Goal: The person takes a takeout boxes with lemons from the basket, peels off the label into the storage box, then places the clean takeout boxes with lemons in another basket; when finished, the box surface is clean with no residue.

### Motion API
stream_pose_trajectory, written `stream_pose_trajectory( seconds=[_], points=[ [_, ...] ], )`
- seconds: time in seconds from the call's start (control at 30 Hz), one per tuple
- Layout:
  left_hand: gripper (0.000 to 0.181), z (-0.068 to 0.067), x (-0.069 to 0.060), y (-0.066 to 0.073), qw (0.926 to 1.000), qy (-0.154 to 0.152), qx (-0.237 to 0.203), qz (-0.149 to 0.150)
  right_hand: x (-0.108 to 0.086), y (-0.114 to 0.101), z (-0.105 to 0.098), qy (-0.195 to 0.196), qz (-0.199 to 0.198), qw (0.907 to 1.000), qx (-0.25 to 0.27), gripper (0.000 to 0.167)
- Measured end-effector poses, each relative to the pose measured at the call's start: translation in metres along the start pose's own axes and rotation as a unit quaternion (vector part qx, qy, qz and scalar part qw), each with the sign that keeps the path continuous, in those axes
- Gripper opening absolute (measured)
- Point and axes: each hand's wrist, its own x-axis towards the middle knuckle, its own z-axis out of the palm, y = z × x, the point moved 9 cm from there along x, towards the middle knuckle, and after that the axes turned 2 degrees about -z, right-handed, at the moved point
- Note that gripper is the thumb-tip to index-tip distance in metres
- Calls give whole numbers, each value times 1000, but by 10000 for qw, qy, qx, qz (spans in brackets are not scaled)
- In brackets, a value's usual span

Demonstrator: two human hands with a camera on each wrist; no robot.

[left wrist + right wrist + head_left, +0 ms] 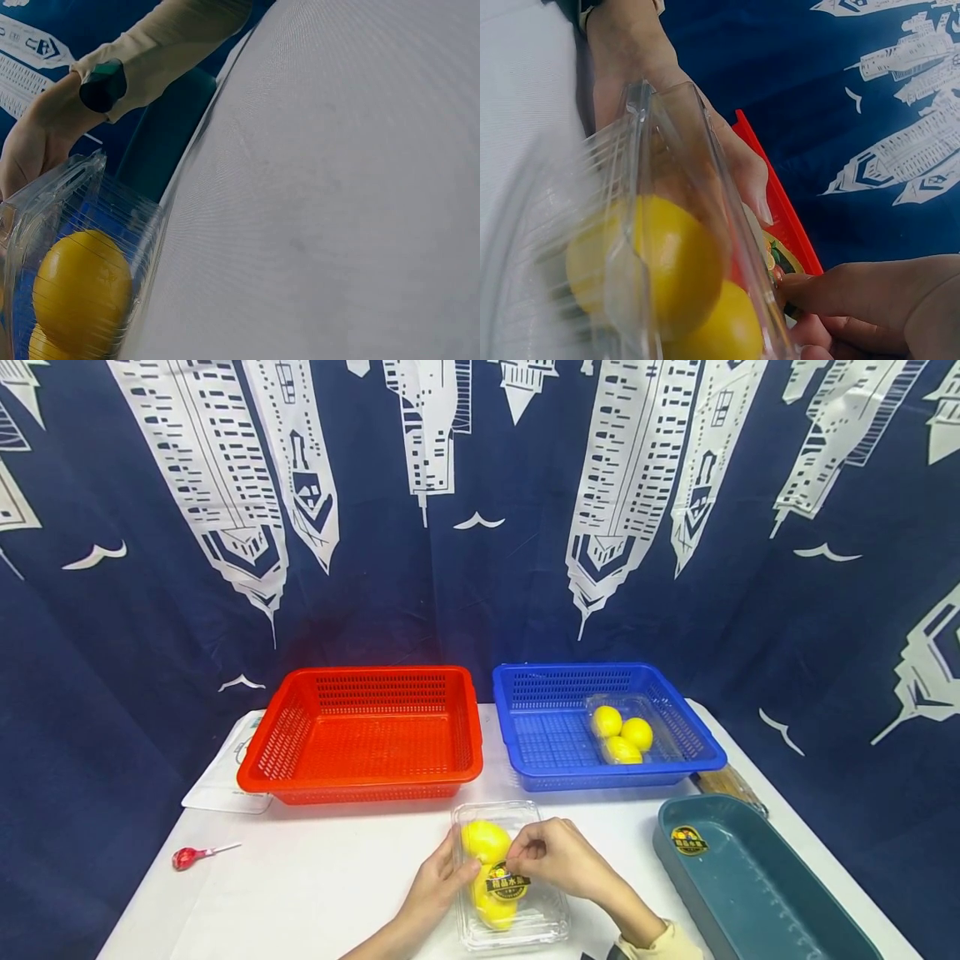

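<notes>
A clear plastic clamshell box (pixel 551 906) with yellow lemons (pixel 486 841) inside lies on the white table, its lid down. My left hand (pixel 437 878) holds the box by its left side, thumb over the lid. Between thumb and fingertips, my right hand (pixel 558 857) pinches the edge of a black and gold round sticker (pixel 507 882) over the lid. The right wrist view shows part of this sticker (pixel 784 259) at the fingertips. Whether its whole underside touches the lid, I cannot tell. In the left wrist view, a lemon (pixel 82 292) shows through the box wall.
Behind the box stand a red basket (pixel 360 793) and a blue basket (pixel 600 781), the blue one holding another clear box of lemons (pixel 622 749). On the right, a teal tray (pixel 780 893) bears a similar sticker (pixel 687 840). A red lollipop (pixel 184 858) lies at left.
</notes>
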Motion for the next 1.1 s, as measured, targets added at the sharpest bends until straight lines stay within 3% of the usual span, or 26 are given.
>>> stream_pose_trajectory(
  seconds=[1.1],
  points=[
    [80,0,0,-2,10000,-47,6,-78,0,4,1,-34,90,9992,382,7]
  ],
)
